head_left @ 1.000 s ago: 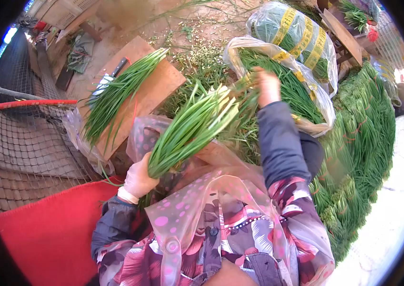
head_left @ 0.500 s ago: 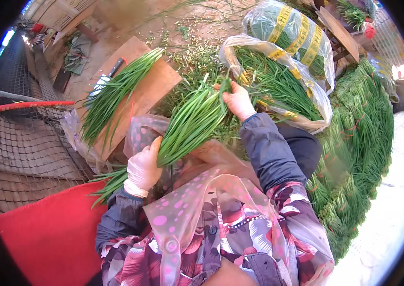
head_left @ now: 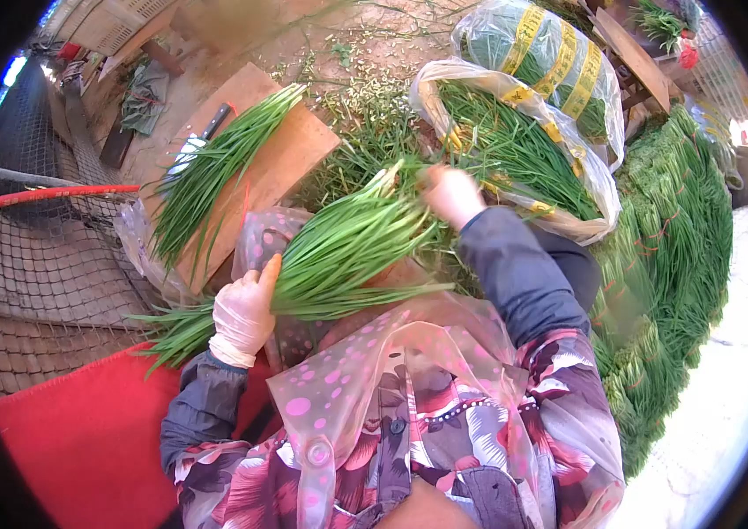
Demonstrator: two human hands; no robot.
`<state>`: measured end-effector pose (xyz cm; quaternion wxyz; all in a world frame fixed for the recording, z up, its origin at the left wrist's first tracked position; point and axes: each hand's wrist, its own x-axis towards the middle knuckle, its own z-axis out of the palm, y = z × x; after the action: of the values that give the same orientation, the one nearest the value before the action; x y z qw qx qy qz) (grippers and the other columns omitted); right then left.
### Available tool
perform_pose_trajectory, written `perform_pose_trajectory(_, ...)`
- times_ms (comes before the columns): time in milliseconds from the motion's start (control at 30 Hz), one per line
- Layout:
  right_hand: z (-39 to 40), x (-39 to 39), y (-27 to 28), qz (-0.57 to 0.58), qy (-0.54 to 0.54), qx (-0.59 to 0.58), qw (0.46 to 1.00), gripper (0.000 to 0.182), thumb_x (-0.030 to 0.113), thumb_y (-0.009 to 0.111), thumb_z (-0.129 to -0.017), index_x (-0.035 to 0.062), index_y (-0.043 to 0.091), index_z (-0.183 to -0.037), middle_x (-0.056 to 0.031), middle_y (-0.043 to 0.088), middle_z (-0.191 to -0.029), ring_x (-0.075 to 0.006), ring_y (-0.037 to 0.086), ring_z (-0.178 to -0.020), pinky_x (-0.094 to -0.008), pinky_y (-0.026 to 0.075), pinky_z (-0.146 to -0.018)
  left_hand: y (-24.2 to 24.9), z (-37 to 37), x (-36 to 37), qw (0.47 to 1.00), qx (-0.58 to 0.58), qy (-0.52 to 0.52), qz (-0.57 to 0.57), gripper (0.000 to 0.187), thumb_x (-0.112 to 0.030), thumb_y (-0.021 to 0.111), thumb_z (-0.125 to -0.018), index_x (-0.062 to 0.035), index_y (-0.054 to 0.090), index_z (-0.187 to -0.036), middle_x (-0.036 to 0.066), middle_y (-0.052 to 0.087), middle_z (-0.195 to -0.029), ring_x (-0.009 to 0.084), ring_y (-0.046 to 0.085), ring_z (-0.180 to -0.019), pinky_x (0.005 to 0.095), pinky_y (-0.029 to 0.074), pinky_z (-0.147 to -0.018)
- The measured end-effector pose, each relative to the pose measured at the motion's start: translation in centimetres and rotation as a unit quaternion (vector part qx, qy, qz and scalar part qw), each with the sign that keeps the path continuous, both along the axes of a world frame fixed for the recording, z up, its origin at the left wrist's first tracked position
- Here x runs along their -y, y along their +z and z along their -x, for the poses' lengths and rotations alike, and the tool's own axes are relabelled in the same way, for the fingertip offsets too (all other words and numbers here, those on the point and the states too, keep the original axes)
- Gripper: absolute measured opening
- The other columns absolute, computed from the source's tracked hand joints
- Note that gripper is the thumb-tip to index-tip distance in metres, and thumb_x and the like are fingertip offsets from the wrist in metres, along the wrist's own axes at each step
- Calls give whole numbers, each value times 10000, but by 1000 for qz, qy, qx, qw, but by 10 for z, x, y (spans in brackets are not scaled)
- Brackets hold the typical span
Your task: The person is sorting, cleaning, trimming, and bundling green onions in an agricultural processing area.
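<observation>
Left hand, gloved, clenched round a bunch of green chives near its middle, stalks fanning out both ways across the lap. Right hand, bare, at the bunch's far end; blurred, so whether it grips or only evens the tips I cannot tell. Mid-bunch grip likely keeps the stalks together. Beyond the left hand, more chives lie on a wooden board beside a half-hidden knife. Past the right, an open plastic bag of greens.

Green chives — white glove
</observation>
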<state>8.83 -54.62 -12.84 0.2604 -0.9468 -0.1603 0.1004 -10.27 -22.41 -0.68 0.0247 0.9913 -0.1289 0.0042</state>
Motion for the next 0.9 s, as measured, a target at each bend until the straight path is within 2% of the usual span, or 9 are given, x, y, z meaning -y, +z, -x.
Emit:
perform_pose_trajectory(33, -19, 26, -5, -21, -49, 21, 998, 248, 189, 619, -820, 80, 647, -1040, -144, 673, -809, -289, 665, -731, -399, 528, -661, 1, 5, -4, 1000, -2, 0, 0, 745, 14, 651, -570, -103, 514, -1292, 102, 559, -775, 304, 588, -660, 389, 466, -586)
perform_pose_trajectory(100, -52, 75, -12, -289, -173, -314, 888, 207, 161, 587, -869, 74, 637, -1050, -67, 658, -748, -213, 640, -660, -330, 515, -596, 0, 11, -11, 999, 8, 6, 36, 769, 29, 643, -553, -119, 519, -1297, 99, 550, -770, 301, 586, -663, 393, 462, -586)
perform_pose_trajectory(167, -16, 22, 50, -296, -100, -420, 852, 355, 261, 634, -872, 45, 618, -1153, -129, 680, -934, -161, 621, -798, -295, 503, -694, -2, 10, -7, 999, -13, 1, 36, 782, 40, 634, -550, -137, 520, -1303, 100, 553, -776, 305, 582, -658, 394, 459, -587)
perform_pose_trajectory(200, -10, 3, 60, -186, 55, -308, 932, 431, 311, 663, -858, 27, 615, -1178, -146, 675, -1025, -156, 618, -892, -276, 477, -793, -4, 7, -2, 999, -1, -10, 43, 772, 40, 634, -553, -142, 528, -1295, 100, 560, -780, 307, 581, -658, 393, 460, -588)
perform_pose_trajectory(333, -3, -15, -3, -335, 25, -256, 906, 461, 426, 628, -864, 19, 653, -1078, -90, 695, -955, -180, 626, -868, -311, 467, -821, 2, 6, 1, 998, -5, -9, 55, 732, 39, 633, -562, -140, 552, -1268, 106, 582, -793, 319, 583, -658, 400, 467, -596)
perform_pose_trajectory(567, 15, -8, 8, -125, -24, -144, 981, 371, 366, 638, -831, 18, 686, -949, -210, 674, -824, -326, 668, -804, -404, 504, -729, -14, 7, 8, 996, -36, 10, 87, 629, 25, 597, -619, -125, 572, -1229, 119, 590, -755, 328, 601, -651, 420, 476, -555)
perform_pose_trajectory(733, -9, -9, -83, -16, 71, -66, 995, 323, 314, 620, -865, 14, 670, -974, -207, 681, -846, -324, 672, -792, -384, 509, -718, -15, 39, 18, 988, 39, 123, 89, 340, -130, 553, -786, -131, 593, -1123, 94, 536, -607, 286, 593, -528, 418, 477, -449)
perform_pose_trajectory(767, 24, 18, -35, -91, -12, -78, 993, 285, 274, 607, -879, 8, 667, -962, -228, 670, -864, -331, 666, -800, -380, 500, -720, -29, 21, 37, 989, 49, 86, 106, 374, -119, 545, -787, -141, 579, -1158, 87, 532, -628, 288, 583, -527, 403, 471, -447)
perform_pose_trajectory(900, 9, 50, -23, 98, 6, -27, 995, 276, 260, 634, -871, 6, 674, -970, -221, 661, -838, -349, 644, -758, -387, 477, -688, -28, 13, 71, 989, 32, 112, 96, 299, -176, 529, -820, -112, 596, -1105, 91, 596, -705, 273, 631, -615, 391, 511, -526)
